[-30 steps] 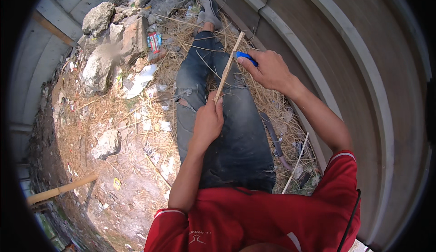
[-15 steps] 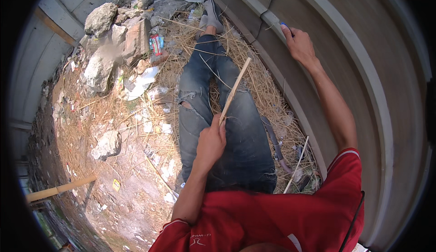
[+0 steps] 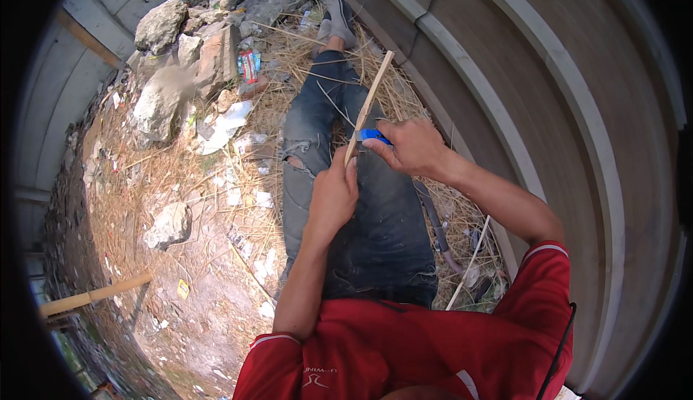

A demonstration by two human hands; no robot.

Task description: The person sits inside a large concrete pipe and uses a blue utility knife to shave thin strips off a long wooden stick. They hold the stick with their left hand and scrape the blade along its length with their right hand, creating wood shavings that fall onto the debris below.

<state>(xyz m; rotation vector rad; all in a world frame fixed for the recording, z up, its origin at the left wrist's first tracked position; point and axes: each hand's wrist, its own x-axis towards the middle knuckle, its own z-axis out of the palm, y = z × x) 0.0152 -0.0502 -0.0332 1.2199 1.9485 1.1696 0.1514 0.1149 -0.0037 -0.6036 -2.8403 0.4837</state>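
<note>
A thin, pale strip of wood or bamboo (image 3: 376,92) slants up and away from me above my outstretched legs. My left hand (image 3: 334,196) is closed around its near end, thumb along the strip. My right hand (image 3: 416,147) grips a blue-handled cutter knife (image 3: 375,137), whose tip meets the strip just above my left fingers. Most of the blade is too small to make out. Under both hands lie my dark, torn jeans (image 3: 386,220).
Ribbed metal sheeting (image 3: 505,61) rises close on my right. Dry straw (image 3: 411,93) surrounds my legs. Rocks (image 3: 159,104) and litter lie to the left, with a loose stone (image 3: 170,225) nearer. A wooden bar (image 3: 97,295) juts in at lower left. Another thin stick (image 3: 469,263) leans by my right hip.
My right hand has swung in from beside the metal wall and brought the blue cutter knife to the strip. My left hand has kept its hold, with the strip slightly farther forward.
</note>
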